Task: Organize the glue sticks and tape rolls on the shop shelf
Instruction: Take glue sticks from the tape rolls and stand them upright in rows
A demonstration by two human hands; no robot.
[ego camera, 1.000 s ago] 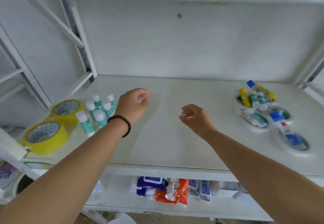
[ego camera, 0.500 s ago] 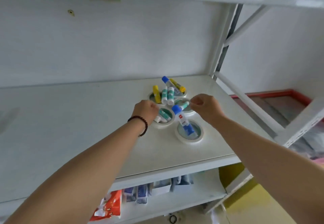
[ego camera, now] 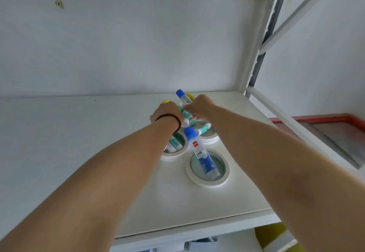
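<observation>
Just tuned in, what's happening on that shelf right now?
A person has both hands in a jumble of glue sticks and white tape rolls on the shelf. The left hand and right hand meet over the far sticks; their grips are hidden. A blue-capped glue bottle lies across the nearest tape roll, untouched.

free: shelf (ego camera: 69, 153) left | blocked: tape rolls (ego camera: 207, 180), glue sticks (ego camera: 201, 157) right

The setting was a shop: white metal shelving (ego camera: 197, 202) held glue sticks (ego camera: 203, 159) and tape rolls (ego camera: 207, 180) as stock.
</observation>
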